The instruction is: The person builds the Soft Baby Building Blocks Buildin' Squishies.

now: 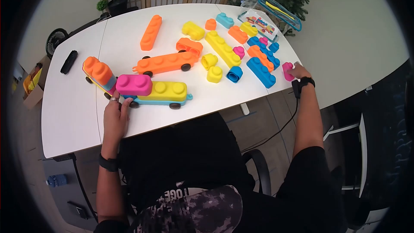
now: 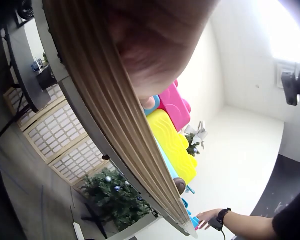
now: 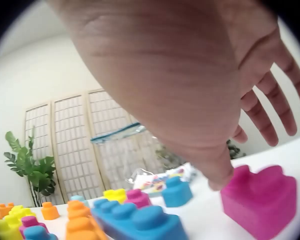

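My left hand grips the near left end of a toy train car, at a blue block under the overhanging pink block. This car has a light blue wheeled base and a long yellow block. Part of the left fingers is hidden behind the car. Another car with an orange block on top stands just left of it. At the table's right edge, my right hand reaches a loose pink block; the thumb is right at the block's side while the other fingers extend loosely beyond it.
An orange wheeled base stands behind the yellow-topped car. Loose blocks, including a long yellow one and a blue one, spread over the table's right half. A clear bag lies at the far right corner, a black object at left.
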